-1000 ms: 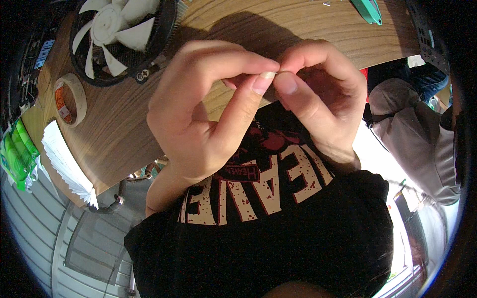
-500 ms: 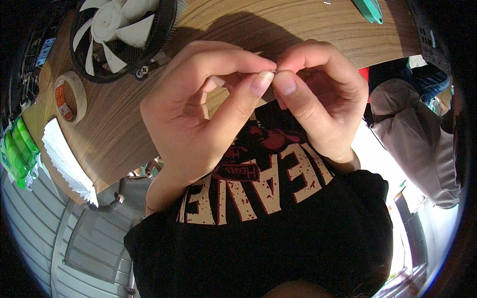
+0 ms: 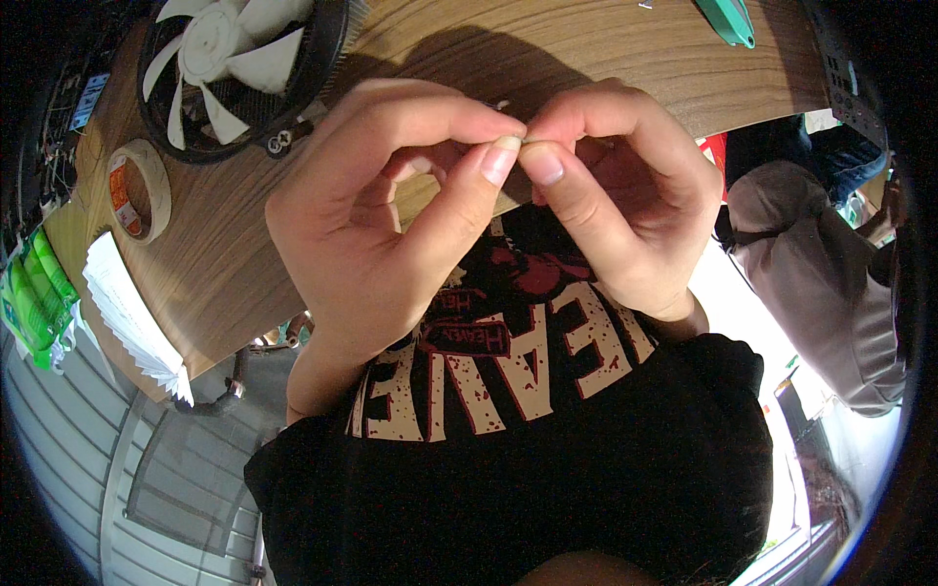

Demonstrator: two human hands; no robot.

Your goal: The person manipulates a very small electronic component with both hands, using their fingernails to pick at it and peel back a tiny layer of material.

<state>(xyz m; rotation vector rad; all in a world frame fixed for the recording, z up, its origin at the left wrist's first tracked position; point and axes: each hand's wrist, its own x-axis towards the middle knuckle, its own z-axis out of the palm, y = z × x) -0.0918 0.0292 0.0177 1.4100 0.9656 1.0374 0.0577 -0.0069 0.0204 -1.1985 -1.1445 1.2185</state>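
Observation:
My left hand [image 3: 376, 225] and my right hand [image 3: 630, 200] meet above my lap at the desk's near edge, each pinched between thumb and forefinger. Their fingertips touch around something too small to make out. The other fingers of both hands are curled. Behind them lies the wood-grain desk [image 3: 508, 54]. A black fan with white blades [image 3: 225, 59] stands on it beyond my left hand, and a roll of beige tape [image 3: 159, 195] lies to the left.
Folded white paper [image 3: 127, 303] lies on the desk's left edge, near a green package [image 3: 29, 303]. A teal object [image 3: 723, 20] is at the back right. A grey padded chair or bag [image 3: 811, 283], dark blue fabric and something red [image 3: 713, 146] are beyond the desk's right edge.
Both hands have shifted slightly left and upward, their fingertips still together. The left hand's curled fingers show more than a second ago.

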